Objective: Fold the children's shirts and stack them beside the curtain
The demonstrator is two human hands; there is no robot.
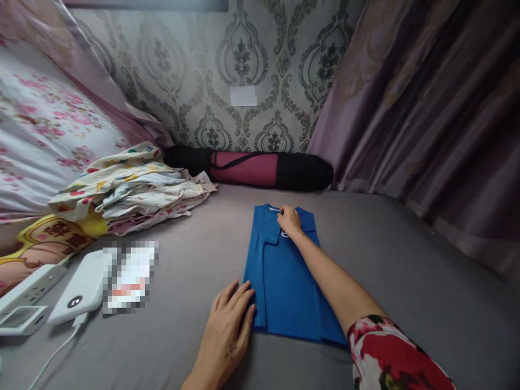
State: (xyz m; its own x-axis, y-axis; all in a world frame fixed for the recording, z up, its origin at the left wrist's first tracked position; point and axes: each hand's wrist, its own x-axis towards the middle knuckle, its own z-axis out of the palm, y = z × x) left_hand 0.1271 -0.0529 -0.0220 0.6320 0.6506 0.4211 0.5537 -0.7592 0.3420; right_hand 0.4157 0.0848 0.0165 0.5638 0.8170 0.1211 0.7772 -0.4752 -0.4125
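Right hand (290, 221) reaches in, fingers curled at the blue shirt (284, 287), pinching or not, can't tell; left hand (227, 327), fingers slightly spread, touches its near-left edge. Shirt's mid-bed (406, 260), grey sheet stretching either side.

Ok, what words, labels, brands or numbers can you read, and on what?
Nothing reads with certainty.
Yellow printed cloth: lettering too blurred.
White device: round dark logo, unclear.
Blue shirt: white mark, partly covered by the right hand.
Pixelated sheet: obscured, unreadable.
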